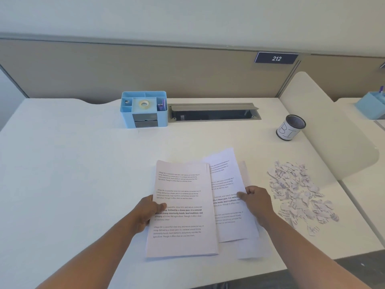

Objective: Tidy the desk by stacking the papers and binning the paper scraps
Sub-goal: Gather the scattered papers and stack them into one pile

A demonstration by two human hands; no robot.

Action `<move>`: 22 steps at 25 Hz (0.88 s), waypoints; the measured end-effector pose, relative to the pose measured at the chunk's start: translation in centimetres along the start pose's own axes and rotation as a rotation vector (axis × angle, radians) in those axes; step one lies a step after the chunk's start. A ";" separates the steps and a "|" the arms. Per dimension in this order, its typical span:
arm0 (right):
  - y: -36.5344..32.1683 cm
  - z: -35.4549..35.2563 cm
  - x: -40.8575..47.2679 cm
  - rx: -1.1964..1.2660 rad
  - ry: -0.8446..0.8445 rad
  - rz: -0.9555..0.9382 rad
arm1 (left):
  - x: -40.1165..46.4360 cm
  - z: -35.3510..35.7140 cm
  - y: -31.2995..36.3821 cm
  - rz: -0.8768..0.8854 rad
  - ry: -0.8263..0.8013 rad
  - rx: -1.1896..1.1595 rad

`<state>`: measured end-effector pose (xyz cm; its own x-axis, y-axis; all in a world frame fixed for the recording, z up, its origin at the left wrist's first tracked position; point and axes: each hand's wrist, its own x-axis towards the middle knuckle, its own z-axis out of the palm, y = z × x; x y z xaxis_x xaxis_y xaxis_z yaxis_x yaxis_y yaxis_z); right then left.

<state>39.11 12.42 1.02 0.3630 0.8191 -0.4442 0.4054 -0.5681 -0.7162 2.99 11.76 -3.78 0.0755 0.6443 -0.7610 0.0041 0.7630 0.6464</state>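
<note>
While the papers are only partly gathered, I see my left hand [145, 213] pinching the left edge of the bigger stack of papers [181, 207], thumb on top, so that grip is closed on the stack. My right hand [257, 200] pinches the right edge of a loose sheet [227, 197] that pokes out from under the stack, so that grip is closed on the sheet. Another sheet [253, 250] peeks out below it on the counter [73, 174]. The pages are not lined up yet, so I think the stacking is about half done. The paper scraps [300, 190] lie in a messy pile to the right, near my right hand but apart from it. None look picked up. The little bin [290, 127] stands farther back on the right, well apart from the scraps. So the binning part is all left to do.
</note>
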 end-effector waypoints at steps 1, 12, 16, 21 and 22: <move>-0.5 -0.4 0.1 -0.024 0.049 -0.034 | 0.1 -0.1 -0.1 0.006 0.000 -0.008; -9.0 -2.4 -3.9 -0.441 0.419 -0.690 | 0.6 -0.3 -0.3 0.020 -0.006 -0.011; -11.6 -2.2 -5.3 -0.358 0.449 -0.772 | 0.6 -0.5 -0.4 0.019 -0.032 -0.006; -12.8 -2.5 -4.4 0.037 0.265 -0.496 | 0.7 -0.5 -0.5 0.026 -0.048 -0.030; -12.4 -2.2 -4.0 0.165 0.180 -0.400 | 0.7 -0.5 -0.4 0.028 -0.048 -0.032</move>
<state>34.50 15.97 12.91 0.3510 0.9360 -0.0258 0.4092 -0.1781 -0.8949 2.55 11.86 -4.59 0.1229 0.6628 -0.7386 -0.0301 0.7464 0.6648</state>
